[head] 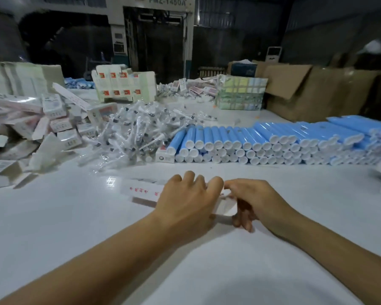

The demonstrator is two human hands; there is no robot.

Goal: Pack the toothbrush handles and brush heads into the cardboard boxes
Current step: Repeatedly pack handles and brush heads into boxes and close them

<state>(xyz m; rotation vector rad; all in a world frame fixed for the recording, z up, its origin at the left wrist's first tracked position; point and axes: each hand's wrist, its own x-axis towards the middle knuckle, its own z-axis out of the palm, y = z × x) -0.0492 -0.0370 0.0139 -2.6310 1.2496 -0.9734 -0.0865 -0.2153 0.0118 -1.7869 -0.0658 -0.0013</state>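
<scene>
A long white cardboard box (pixel 141 191) with red print lies on the white table in front of me. My left hand (pixel 185 200) grips its right part from above, fingers curled over it. My right hand (pixel 254 202) pinches the box's right end, where a flap (pixel 226 206) shows between the two hands. Behind, blue toothbrush handles (pixel 262 139) with white caps lie stacked in rows. A heap of brush heads in clear wrappers (pixel 139 130) sits left of them.
Filled and folded small boxes (pixel 55 124) pile up at the left. Flat printed cartons (pixel 123 85) and a taped bundle (pixel 240 93) stand further back. Big brown cartons (pixel 317 91) stand at the right rear, with a machine behind.
</scene>
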